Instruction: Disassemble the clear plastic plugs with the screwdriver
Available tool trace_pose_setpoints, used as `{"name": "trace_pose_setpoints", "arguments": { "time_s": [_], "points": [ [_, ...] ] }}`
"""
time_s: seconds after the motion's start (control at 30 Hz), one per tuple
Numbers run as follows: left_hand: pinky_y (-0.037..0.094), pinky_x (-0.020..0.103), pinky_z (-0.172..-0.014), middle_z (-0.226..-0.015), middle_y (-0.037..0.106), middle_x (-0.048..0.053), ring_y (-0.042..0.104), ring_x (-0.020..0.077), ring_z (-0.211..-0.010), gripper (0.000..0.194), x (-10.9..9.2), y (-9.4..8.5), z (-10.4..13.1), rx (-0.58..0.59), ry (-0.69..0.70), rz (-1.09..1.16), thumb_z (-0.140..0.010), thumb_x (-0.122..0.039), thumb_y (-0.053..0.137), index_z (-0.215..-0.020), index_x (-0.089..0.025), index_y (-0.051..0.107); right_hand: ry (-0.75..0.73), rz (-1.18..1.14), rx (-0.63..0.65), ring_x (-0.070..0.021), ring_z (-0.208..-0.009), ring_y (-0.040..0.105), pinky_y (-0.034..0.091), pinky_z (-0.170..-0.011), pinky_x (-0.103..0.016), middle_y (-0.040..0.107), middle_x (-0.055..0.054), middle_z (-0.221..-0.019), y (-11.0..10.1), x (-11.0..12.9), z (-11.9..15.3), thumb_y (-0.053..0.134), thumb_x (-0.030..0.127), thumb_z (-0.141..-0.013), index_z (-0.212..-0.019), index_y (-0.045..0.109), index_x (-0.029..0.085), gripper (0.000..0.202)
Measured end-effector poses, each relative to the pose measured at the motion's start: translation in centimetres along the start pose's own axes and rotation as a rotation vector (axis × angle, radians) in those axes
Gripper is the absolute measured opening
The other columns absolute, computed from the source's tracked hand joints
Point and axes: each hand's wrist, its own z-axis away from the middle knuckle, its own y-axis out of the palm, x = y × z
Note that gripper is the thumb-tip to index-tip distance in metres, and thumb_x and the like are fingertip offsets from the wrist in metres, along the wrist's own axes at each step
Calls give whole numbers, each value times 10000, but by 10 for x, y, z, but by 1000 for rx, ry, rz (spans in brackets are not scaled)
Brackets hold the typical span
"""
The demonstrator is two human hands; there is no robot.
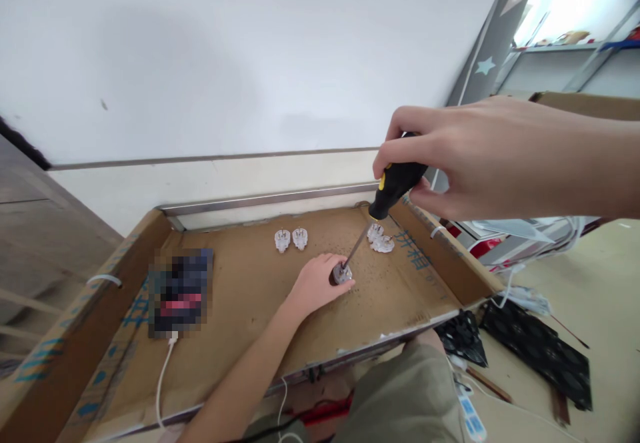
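Observation:
My right hand (435, 156) is wrapped round the black and yellow handle of a screwdriver (387, 193). Its long shaft slants down and left, and the tip meets a small clear plug (344, 272). Thumb and fingers of my left hand (320, 283) pinch that plug against the cardboard. Two similar clear plugs (291, 238) stand side by side farther back, pins up. Right of the shaft, two more clear plugs (381, 238) lie close together. The exact spot under the screwdriver tip is too small to make out.
A cardboard-lined tray with raised sides (240, 283) forms the work surface, against a white wall. On its left lies a blurred-out device (181, 293) with a white cable (161, 383). Black fan-like panels (537, 350) and a power strip (471, 416) lie on the floor at right.

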Motion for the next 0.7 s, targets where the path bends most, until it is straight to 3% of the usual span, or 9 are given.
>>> {"name": "trace_pose_setpoints", "arguments": {
  "time_s": [0.23,0.4,0.7],
  "points": [
    [433,332,-865,-1011,632,30,576,210,-941,348,-1,-2,0,6,-2,13,-760,-406,625,-1050,-223,566,-16,5,-65,5,-482,240,126,-512,-229,538,7,-915,1,0,5,513,324,-739,-960,599,266,244],
    [433,333,-868,-1009,631,28,575,211,-943,352,0,-2,-1,6,-9,13,-754,-411,630,-1046,-224,569,-37,-11,-102,-20,-523,309,140,-516,-233,531,-13,-890,3,2,3,478,292,-750,-966,594,241,250],
    [433,335,-877,-1027,628,29,573,213,-956,346,0,-2,-1,4,-4,25,-756,-401,628,-1051,-229,569,-58,37,-113,-9,-481,255,145,-511,-234,517,17,-938,3,3,6,458,250,-710,-982,585,284,302]
  ]
}}
